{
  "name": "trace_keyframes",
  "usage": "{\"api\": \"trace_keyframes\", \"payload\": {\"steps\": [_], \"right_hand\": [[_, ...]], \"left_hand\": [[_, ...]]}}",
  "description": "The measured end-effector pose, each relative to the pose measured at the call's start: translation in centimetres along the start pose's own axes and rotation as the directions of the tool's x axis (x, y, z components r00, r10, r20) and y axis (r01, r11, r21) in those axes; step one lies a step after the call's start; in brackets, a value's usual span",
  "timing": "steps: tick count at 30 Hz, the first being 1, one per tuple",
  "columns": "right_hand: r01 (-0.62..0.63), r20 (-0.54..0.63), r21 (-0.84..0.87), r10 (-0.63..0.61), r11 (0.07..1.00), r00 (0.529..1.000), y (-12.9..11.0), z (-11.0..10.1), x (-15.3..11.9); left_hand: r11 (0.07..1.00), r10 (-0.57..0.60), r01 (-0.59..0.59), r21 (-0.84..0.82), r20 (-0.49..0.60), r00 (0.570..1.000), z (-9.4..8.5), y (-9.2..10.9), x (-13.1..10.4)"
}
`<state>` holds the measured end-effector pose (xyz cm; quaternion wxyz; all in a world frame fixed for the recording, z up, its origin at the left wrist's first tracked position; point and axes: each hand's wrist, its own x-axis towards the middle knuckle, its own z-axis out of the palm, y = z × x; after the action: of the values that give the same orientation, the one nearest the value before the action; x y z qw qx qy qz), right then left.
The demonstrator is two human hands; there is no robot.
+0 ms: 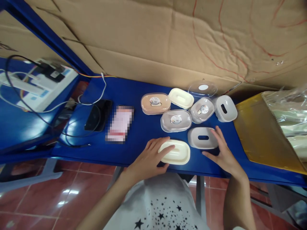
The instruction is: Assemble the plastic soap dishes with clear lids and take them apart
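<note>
My left hand (151, 156) is closed over the left end of a cream oval dish (177, 152), one finger lying across its top. My right hand (224, 155) is open, thumb and fingers spread about the right end of a light grey oval box (203, 138) with a dark slot in its top. The fingertips reach that box's far right corner. Behind these sit a lidded grey box (176, 120), a lidded peach box (155, 103) and another lidded grey box (202, 110), each with a label. Farther back lies a second cream dish (181, 98).
A clear lid (208, 89) rests by the cardboard wall (144, 41). Another slotted grey box (226, 108) stands beside a yellow-brown carton (259, 127) holding plastic-wrapped items. Left are a pixelated phone-shaped item (120, 124), a black phone (98, 115), cables and a power strip (48, 84).
</note>
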<state>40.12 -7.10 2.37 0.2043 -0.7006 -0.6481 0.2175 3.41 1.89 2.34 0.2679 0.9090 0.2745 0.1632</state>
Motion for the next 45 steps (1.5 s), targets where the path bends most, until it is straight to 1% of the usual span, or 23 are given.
{"api": "trace_keyframes", "payload": {"steps": [2,4,6,8,11,14,16,18,20,23,26,31,35,39,45], "right_hand": [[0.038,-0.018,0.010,-0.038,0.999,0.999,-0.5,0.1,0.9],[0.060,-0.088,0.025,-0.057,0.998,0.994,-1.0,0.2,1.4],[0.070,-0.161,0.045,-0.062,0.997,0.985,-1.9,0.6,1.2],[0.082,-0.194,0.062,-0.069,0.995,0.979,-3.3,1.3,0.5],[0.092,-0.151,0.095,-0.077,0.991,0.986,-6.1,3.0,-1.1],[0.102,-0.098,0.085,-0.094,0.991,0.991,-8.8,5.1,-2.0],[0.136,-0.109,0.047,-0.131,0.990,0.985,-10.0,6.3,-2.1],[0.171,-0.126,0.000,-0.170,0.985,0.977,-10.6,7.3,-1.9],[0.189,-0.127,-0.032,-0.192,0.981,0.973,-10.9,7.9,-1.7],[0.192,-0.119,-0.052,-0.197,0.980,0.973,-11.0,8.3,-1.4],[0.195,-0.112,-0.071,-0.202,0.978,0.973,-10.9,8.3,-1.4],[0.191,-0.085,-0.081,-0.198,0.978,0.977,-10.4,8.4,-1.5],[0.200,-0.069,-0.095,-0.206,0.975,0.976,-10.0,8.9,-1.9],[0.230,-0.076,-0.110,-0.239,0.967,0.968,-9.9,9.2,-2.2],[0.304,-0.107,-0.118,-0.317,0.945,0.942,-9.7,9.4,-2.3]], "left_hand": [[1.000,0.000,0.000,-0.016,-0.005,1.000,0.0,-0.2,-0.2],[0.999,-0.016,0.015,-0.044,-0.010,1.000,0.0,-0.4,-0.4],[0.995,-0.055,0.053,-0.089,-0.015,0.998,0.1,-0.5,-0.7],[0.983,-0.112,0.109,-0.146,-0.014,0.994,0.3,-0.7,-1.1],[0.960,-0.170,0.159,-0.231,-0.029,0.985,0.9,-1.2,-1.5],[0.946,-0.166,0.146,-0.289,-0.045,0.985,1.3,-1.5,-1.6],[0.944,-0.150,0.131,-0.302,-0.039,0.988,1.2,-1.6,-1.7],[0.950,-0.137,0.121,-0.290,-0.038,0.990,0.8,-1.5,-1.7],[0.957,-0.134,0.119,-0.265,-0.039,0.990,0.4,-1.5,-1.8],[0.963,-0.140,0.125,-0.238,-0.048,0.989,0.0,-1.5,-2.0],[0.968,-0.137,0.118,-0.220,-0.068,0.988,0.1,-1.6,-2.1],[0.974,-0.122,0.106,-0.199,-0.070,0.990,0.6,-1.8,-2.1],[0.984,-0.084,0.068,-0.165,-0.091,0.992,0.6,-1.8,-2.0],[0.991,-0.049,0.033,-0.133,-0.117,0.992,0.7,-1.8,-2.1],[0.998,-0.017,0.010,-0.059,-0.118,0.993,0.8,-1.8,-2.2]]}}
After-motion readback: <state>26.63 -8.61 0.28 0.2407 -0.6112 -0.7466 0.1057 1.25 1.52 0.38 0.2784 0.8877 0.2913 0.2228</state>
